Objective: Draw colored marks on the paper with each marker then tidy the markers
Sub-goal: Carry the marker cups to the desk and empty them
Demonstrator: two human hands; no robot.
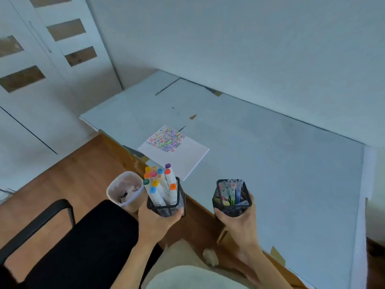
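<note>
Pale grey tabletop [281, 163] fills the view. Nearest, left hand [155, 222] grips a black mesh cup [166, 207] of upright white markers [160, 184]; right hand [239, 224] grips another black mesh holder [231, 205] of slim pens [231, 190]. Beyond lies white scribbled paper [177, 151].

Paper [177, 152]: white, flat on desk nr front edge, rows of multicolor squiggles on far half. Markers [160, 185]: fat white, colored caps, upright in black mesh cup; thin pens [231, 191] in 2nd mesh cup.
</note>
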